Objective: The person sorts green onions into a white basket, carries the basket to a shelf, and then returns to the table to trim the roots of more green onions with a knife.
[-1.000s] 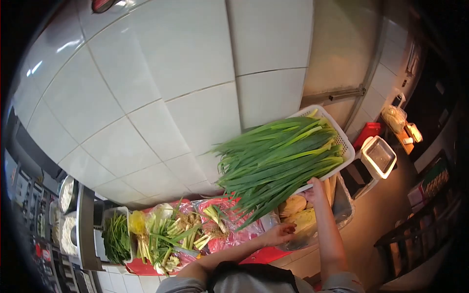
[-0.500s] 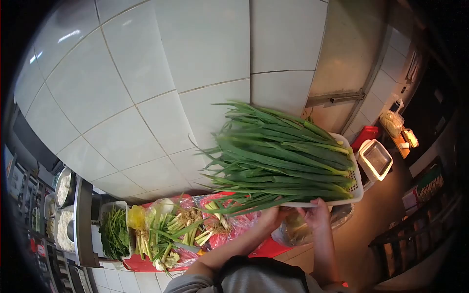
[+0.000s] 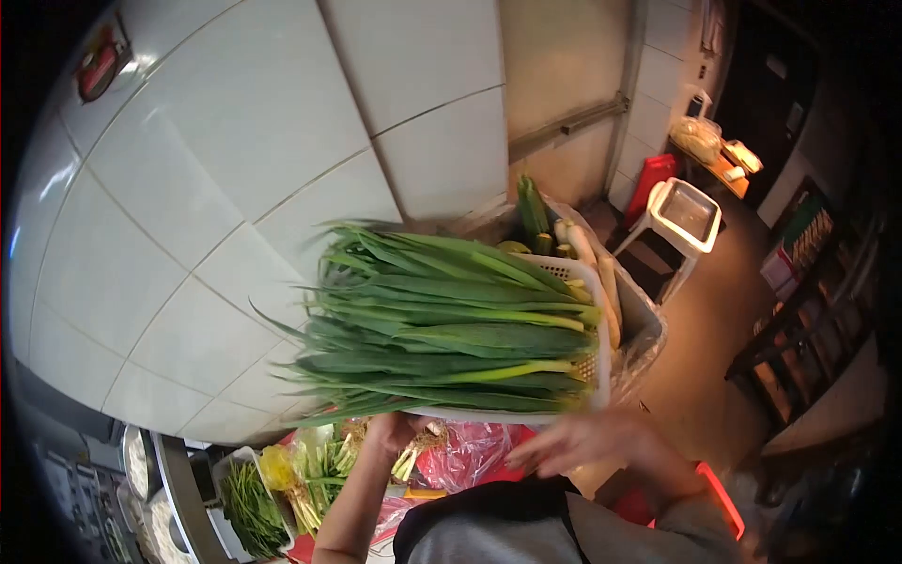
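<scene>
I am carrying the white basket of green onions up off the table. My left hand grips its underside; my right hand, blurred, spreads open just below the rim. Next, I judge, comes setting it down level.

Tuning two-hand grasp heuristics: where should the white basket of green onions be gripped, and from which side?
Grip the white basket by its long near rim, from below on the person's side. The green onions overhang its far-left end, so the load sits wide; the left hand supports underneath, the right hand hovers blurred beside it.
</scene>
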`<move>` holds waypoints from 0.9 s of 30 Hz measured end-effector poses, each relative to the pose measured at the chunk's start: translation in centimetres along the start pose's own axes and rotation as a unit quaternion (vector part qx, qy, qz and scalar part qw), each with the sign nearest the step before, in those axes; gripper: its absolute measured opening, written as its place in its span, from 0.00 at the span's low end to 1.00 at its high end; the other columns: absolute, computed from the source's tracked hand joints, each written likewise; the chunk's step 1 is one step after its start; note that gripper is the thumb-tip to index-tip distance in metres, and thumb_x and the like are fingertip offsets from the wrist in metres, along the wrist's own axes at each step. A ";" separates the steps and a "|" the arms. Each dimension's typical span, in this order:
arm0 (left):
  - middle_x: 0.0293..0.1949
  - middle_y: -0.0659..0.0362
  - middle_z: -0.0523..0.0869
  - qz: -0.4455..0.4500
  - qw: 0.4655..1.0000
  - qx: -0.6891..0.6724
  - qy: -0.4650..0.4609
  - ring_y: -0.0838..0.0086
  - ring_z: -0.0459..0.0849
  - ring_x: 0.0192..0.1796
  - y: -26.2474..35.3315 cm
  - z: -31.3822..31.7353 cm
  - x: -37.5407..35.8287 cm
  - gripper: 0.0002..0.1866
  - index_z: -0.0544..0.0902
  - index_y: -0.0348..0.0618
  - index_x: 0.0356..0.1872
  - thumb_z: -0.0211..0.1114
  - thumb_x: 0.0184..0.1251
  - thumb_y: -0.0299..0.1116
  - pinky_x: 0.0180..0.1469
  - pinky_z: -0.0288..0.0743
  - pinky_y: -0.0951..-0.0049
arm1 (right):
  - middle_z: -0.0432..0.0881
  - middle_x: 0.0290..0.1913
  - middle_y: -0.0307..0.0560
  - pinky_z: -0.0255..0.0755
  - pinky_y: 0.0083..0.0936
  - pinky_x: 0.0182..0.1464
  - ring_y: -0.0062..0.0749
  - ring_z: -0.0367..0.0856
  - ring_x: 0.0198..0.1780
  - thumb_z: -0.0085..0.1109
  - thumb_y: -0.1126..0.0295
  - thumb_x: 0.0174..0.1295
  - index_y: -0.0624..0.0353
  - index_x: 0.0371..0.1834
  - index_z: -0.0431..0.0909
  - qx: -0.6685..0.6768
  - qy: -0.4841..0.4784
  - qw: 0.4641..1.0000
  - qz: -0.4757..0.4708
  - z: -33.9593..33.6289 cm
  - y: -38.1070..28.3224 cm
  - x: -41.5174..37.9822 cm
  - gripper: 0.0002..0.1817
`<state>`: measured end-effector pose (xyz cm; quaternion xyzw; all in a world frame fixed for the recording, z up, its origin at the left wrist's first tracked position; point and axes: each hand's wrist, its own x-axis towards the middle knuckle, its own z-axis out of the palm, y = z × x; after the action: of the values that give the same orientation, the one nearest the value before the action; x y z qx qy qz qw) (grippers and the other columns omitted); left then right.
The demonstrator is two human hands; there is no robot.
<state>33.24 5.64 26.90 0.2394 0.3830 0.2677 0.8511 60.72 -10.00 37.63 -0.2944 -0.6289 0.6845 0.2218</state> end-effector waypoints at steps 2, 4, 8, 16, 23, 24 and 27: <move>0.50 0.51 0.79 -0.010 0.999 0.018 -0.029 0.63 0.79 0.52 1.1 -0.6 0.5 0.23 0.74 0.41 0.52 0.56 0.64 0.48 0.52 0.78 0.65 | 0.81 0.47 0.44 0.72 0.23 0.50 0.28 0.78 0.48 0.56 0.66 0.63 0.61 0.50 0.76 -0.124 0.134 0.952 -0.244 -7.1 -1.2 0.2 0.15; 0.53 0.54 0.78 -0.047 0.998 0.034 -0.012 0.64 0.78 0.53 1.9 -1.8 1.4 0.21 0.74 0.44 0.52 0.57 0.64 0.47 0.55 0.76 0.62 | 0.82 0.38 0.46 0.74 0.31 0.41 0.31 0.80 0.39 0.48 0.57 0.66 0.62 0.43 0.77 -0.171 0.483 0.857 -0.045 -14.3 -1.6 1.1 0.18; 0.60 0.56 0.72 -0.005 0.997 0.005 -0.073 0.60 0.71 0.61 2.1 -5.9 2.8 0.25 0.70 0.49 0.59 0.57 0.63 0.48 0.60 0.68 0.55 | 0.82 0.42 0.54 0.73 0.44 0.48 0.48 0.80 0.46 0.44 0.56 0.64 0.56 0.43 0.81 -0.501 0.405 0.758 0.105 -28.7 8.9 6.0 0.19; 0.62 0.54 0.70 0.126 0.985 0.068 -0.097 0.59 0.68 0.63 1.8 9.3 0.4 0.26 0.68 0.44 0.61 0.55 0.65 0.46 0.63 0.63 0.54 | 0.84 0.35 0.46 0.73 0.42 0.34 0.44 0.82 0.40 0.51 0.62 0.53 0.52 0.32 0.85 -0.437 0.542 0.687 0.206 -22.4 5.7 6.4 0.13; 0.62 0.54 0.70 0.153 0.975 0.109 -0.120 0.59 0.67 0.63 0.9 15.3 -0.6 0.26 0.68 0.43 0.61 0.54 0.66 0.46 0.63 0.63 0.54 | 0.83 0.33 0.53 0.73 0.41 0.32 0.46 0.82 0.36 0.54 0.67 0.53 0.59 0.28 0.83 -0.343 0.622 0.662 0.239 -13.6 6.0 4.1 0.10; 0.62 0.54 0.70 0.149 0.975 0.109 -0.123 0.59 0.67 0.63 0.6 15.9 -0.8 0.26 0.68 0.43 0.61 0.54 0.67 0.46 0.63 0.63 0.55 | 0.82 0.33 0.54 0.73 0.42 0.33 0.48 0.81 0.36 0.54 0.68 0.53 0.61 0.28 0.83 -0.301 0.644 0.667 0.224 -11.0 5.4 2.6 0.10; 0.62 0.54 0.70 0.151 0.973 0.110 -0.134 0.59 0.67 0.63 0.3 17.4 -1.0 0.26 0.67 0.43 0.61 0.53 0.67 0.46 0.63 0.62 0.55 | 0.81 0.32 0.58 0.73 0.46 0.37 0.52 0.80 0.35 0.53 0.67 0.53 0.64 0.27 0.82 -0.223 0.703 0.645 0.200 -6.8 5.3 -1.1 0.11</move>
<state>46.19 1.69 37.86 0.4203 0.2523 0.3153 0.8126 66.50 -6.41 32.24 -0.8460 -0.3442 0.1388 0.3827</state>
